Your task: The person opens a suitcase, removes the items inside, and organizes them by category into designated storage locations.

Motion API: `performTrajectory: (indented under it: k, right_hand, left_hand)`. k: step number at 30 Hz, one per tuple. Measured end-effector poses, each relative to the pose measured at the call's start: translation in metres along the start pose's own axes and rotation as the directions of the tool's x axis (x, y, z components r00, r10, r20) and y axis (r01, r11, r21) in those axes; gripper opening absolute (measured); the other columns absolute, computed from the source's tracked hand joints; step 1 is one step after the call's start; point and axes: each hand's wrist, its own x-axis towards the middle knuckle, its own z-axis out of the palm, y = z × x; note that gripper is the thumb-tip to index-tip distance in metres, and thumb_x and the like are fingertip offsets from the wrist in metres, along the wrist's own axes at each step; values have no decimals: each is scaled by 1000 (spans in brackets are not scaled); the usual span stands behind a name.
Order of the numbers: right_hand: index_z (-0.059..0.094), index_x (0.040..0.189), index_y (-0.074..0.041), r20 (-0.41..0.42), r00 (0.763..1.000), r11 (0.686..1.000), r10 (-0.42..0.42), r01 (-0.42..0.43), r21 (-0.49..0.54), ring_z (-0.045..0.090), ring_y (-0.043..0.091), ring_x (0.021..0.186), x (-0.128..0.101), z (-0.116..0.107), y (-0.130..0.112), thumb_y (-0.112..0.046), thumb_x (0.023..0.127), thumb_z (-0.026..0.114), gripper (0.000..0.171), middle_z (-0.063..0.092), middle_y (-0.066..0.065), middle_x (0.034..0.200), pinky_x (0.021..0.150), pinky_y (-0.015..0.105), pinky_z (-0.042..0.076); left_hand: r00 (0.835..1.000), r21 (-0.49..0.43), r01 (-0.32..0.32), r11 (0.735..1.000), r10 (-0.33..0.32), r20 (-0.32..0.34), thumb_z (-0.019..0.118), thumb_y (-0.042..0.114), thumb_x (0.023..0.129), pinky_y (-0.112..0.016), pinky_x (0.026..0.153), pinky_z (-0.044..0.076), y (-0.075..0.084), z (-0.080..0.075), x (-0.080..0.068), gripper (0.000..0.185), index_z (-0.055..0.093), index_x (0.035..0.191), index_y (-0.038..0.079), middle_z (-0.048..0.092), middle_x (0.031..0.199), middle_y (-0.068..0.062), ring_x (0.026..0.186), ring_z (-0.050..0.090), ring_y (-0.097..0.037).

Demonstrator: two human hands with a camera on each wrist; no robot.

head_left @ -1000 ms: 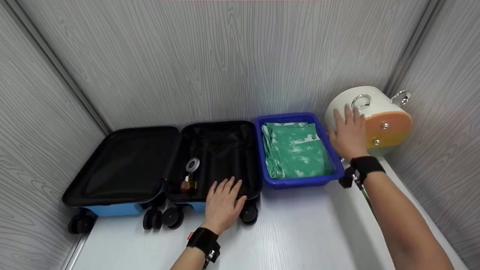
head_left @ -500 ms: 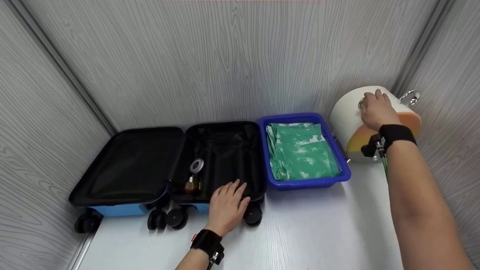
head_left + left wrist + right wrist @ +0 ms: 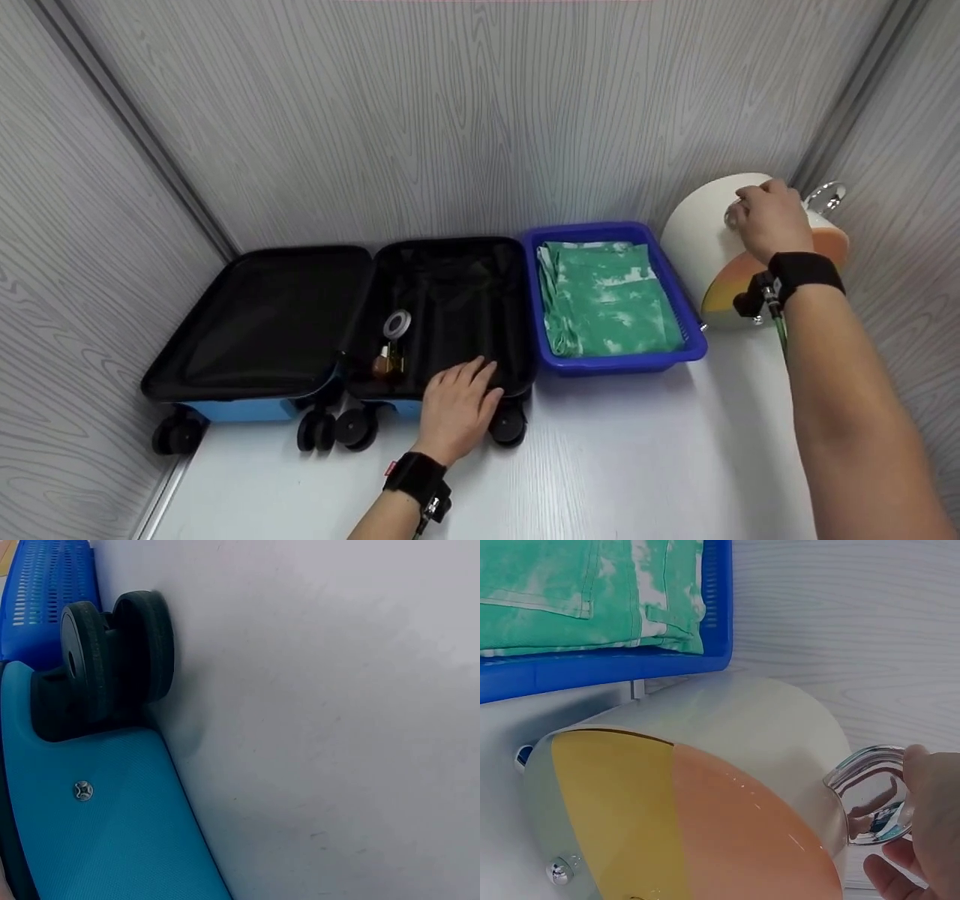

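My left hand lies with fingers extended over the front rim of an open black-lined blue suitcase. Only a sliver of it shows in the left wrist view, beside the blue shell and a black caster wheel. My right hand grips a silver loop handle on top of a white rounded case. Its front panel is striped orange, yellow and pale green, with silver knobs. In the head view the hand and forearm hide part of that panel.
A blue basket holding a folded green-and-white garment stands between suitcase and white case. Inside the suitcase lie a grey ring and small amber bottles. Wood-grain walls enclose the back and sides.
My right hand has moved right and up from in front of the white case, and its fingers have curled round the silver loop handle. My left hand stays on the suitcase rim.
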Motion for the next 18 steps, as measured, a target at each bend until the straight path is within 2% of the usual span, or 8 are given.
performTrajectory:
  k: [3, 5, 9, 15, 18]
  right_hand:
    - [56, 133, 10, 0, 999, 999, -34, 34, 1, 37, 60, 123, 0, -1, 2, -18, 108, 48, 38, 43, 36, 132, 103, 67, 30]
    - [58, 129, 10, 4, 998, 998, -65, 65, -6, 40, 58, 122, -1, -1, 4, -19, 108, 50, 37, 47, 35, 130, 104, 65, 29]
    - [61, 124, 10, 20, 992, 992, -124, 124, -14, 47, 52, 118, -3, -5, 9, -20, 108, 51, 36, 57, 33, 123, 106, 61, 27]
    - [65, 119, 4, 73, 984, 987, -162, 162, 11, 50, 46, 115, -9, -12, 12, -25, 109, 51, 34, 62, 27, 120, 106, 61, 26]
    - [66, 117, 2, 87, 982, 986, -167, 168, 0, 53, 47, 113, -14, -18, 14, -26, 109, 53, 33, 65, 25, 118, 104, 62, 30]
  left_hand:
    - [1000, 23, 9, 1000, -9, 4, 45, 48, 108, -45, 96, 49, 0, -2, 1, 45, 69, 134, 19, 67, 128, -3, 114, 62, -26]
    - [1000, 42, 9, 999, -9, 5, 46, 48, 108, -43, 86, 50, 0, -3, 1, 42, 73, 121, 18, 70, 113, -2, 102, 64, -26]
    - [1000, 53, 3, 999, -3, 1, 45, 49, 108, -39, 71, 46, 0, -4, 1, 42, 71, 99, 18, 67, 92, -1, 85, 61, -25]
    - [1000, 60, 11, 998, -10, -5, 42, 50, 108, -36, 66, 41, 0, -4, 1, 44, 68, 91, 18, 62, 85, 1, 78, 58, -23]
    - [1000, 58, 7, 998, -8, 11, 40, 51, 109, -36, 65, 41, 2, -5, 3, 46, 68, 93, 19, 63, 86, 1, 78, 57, -23]
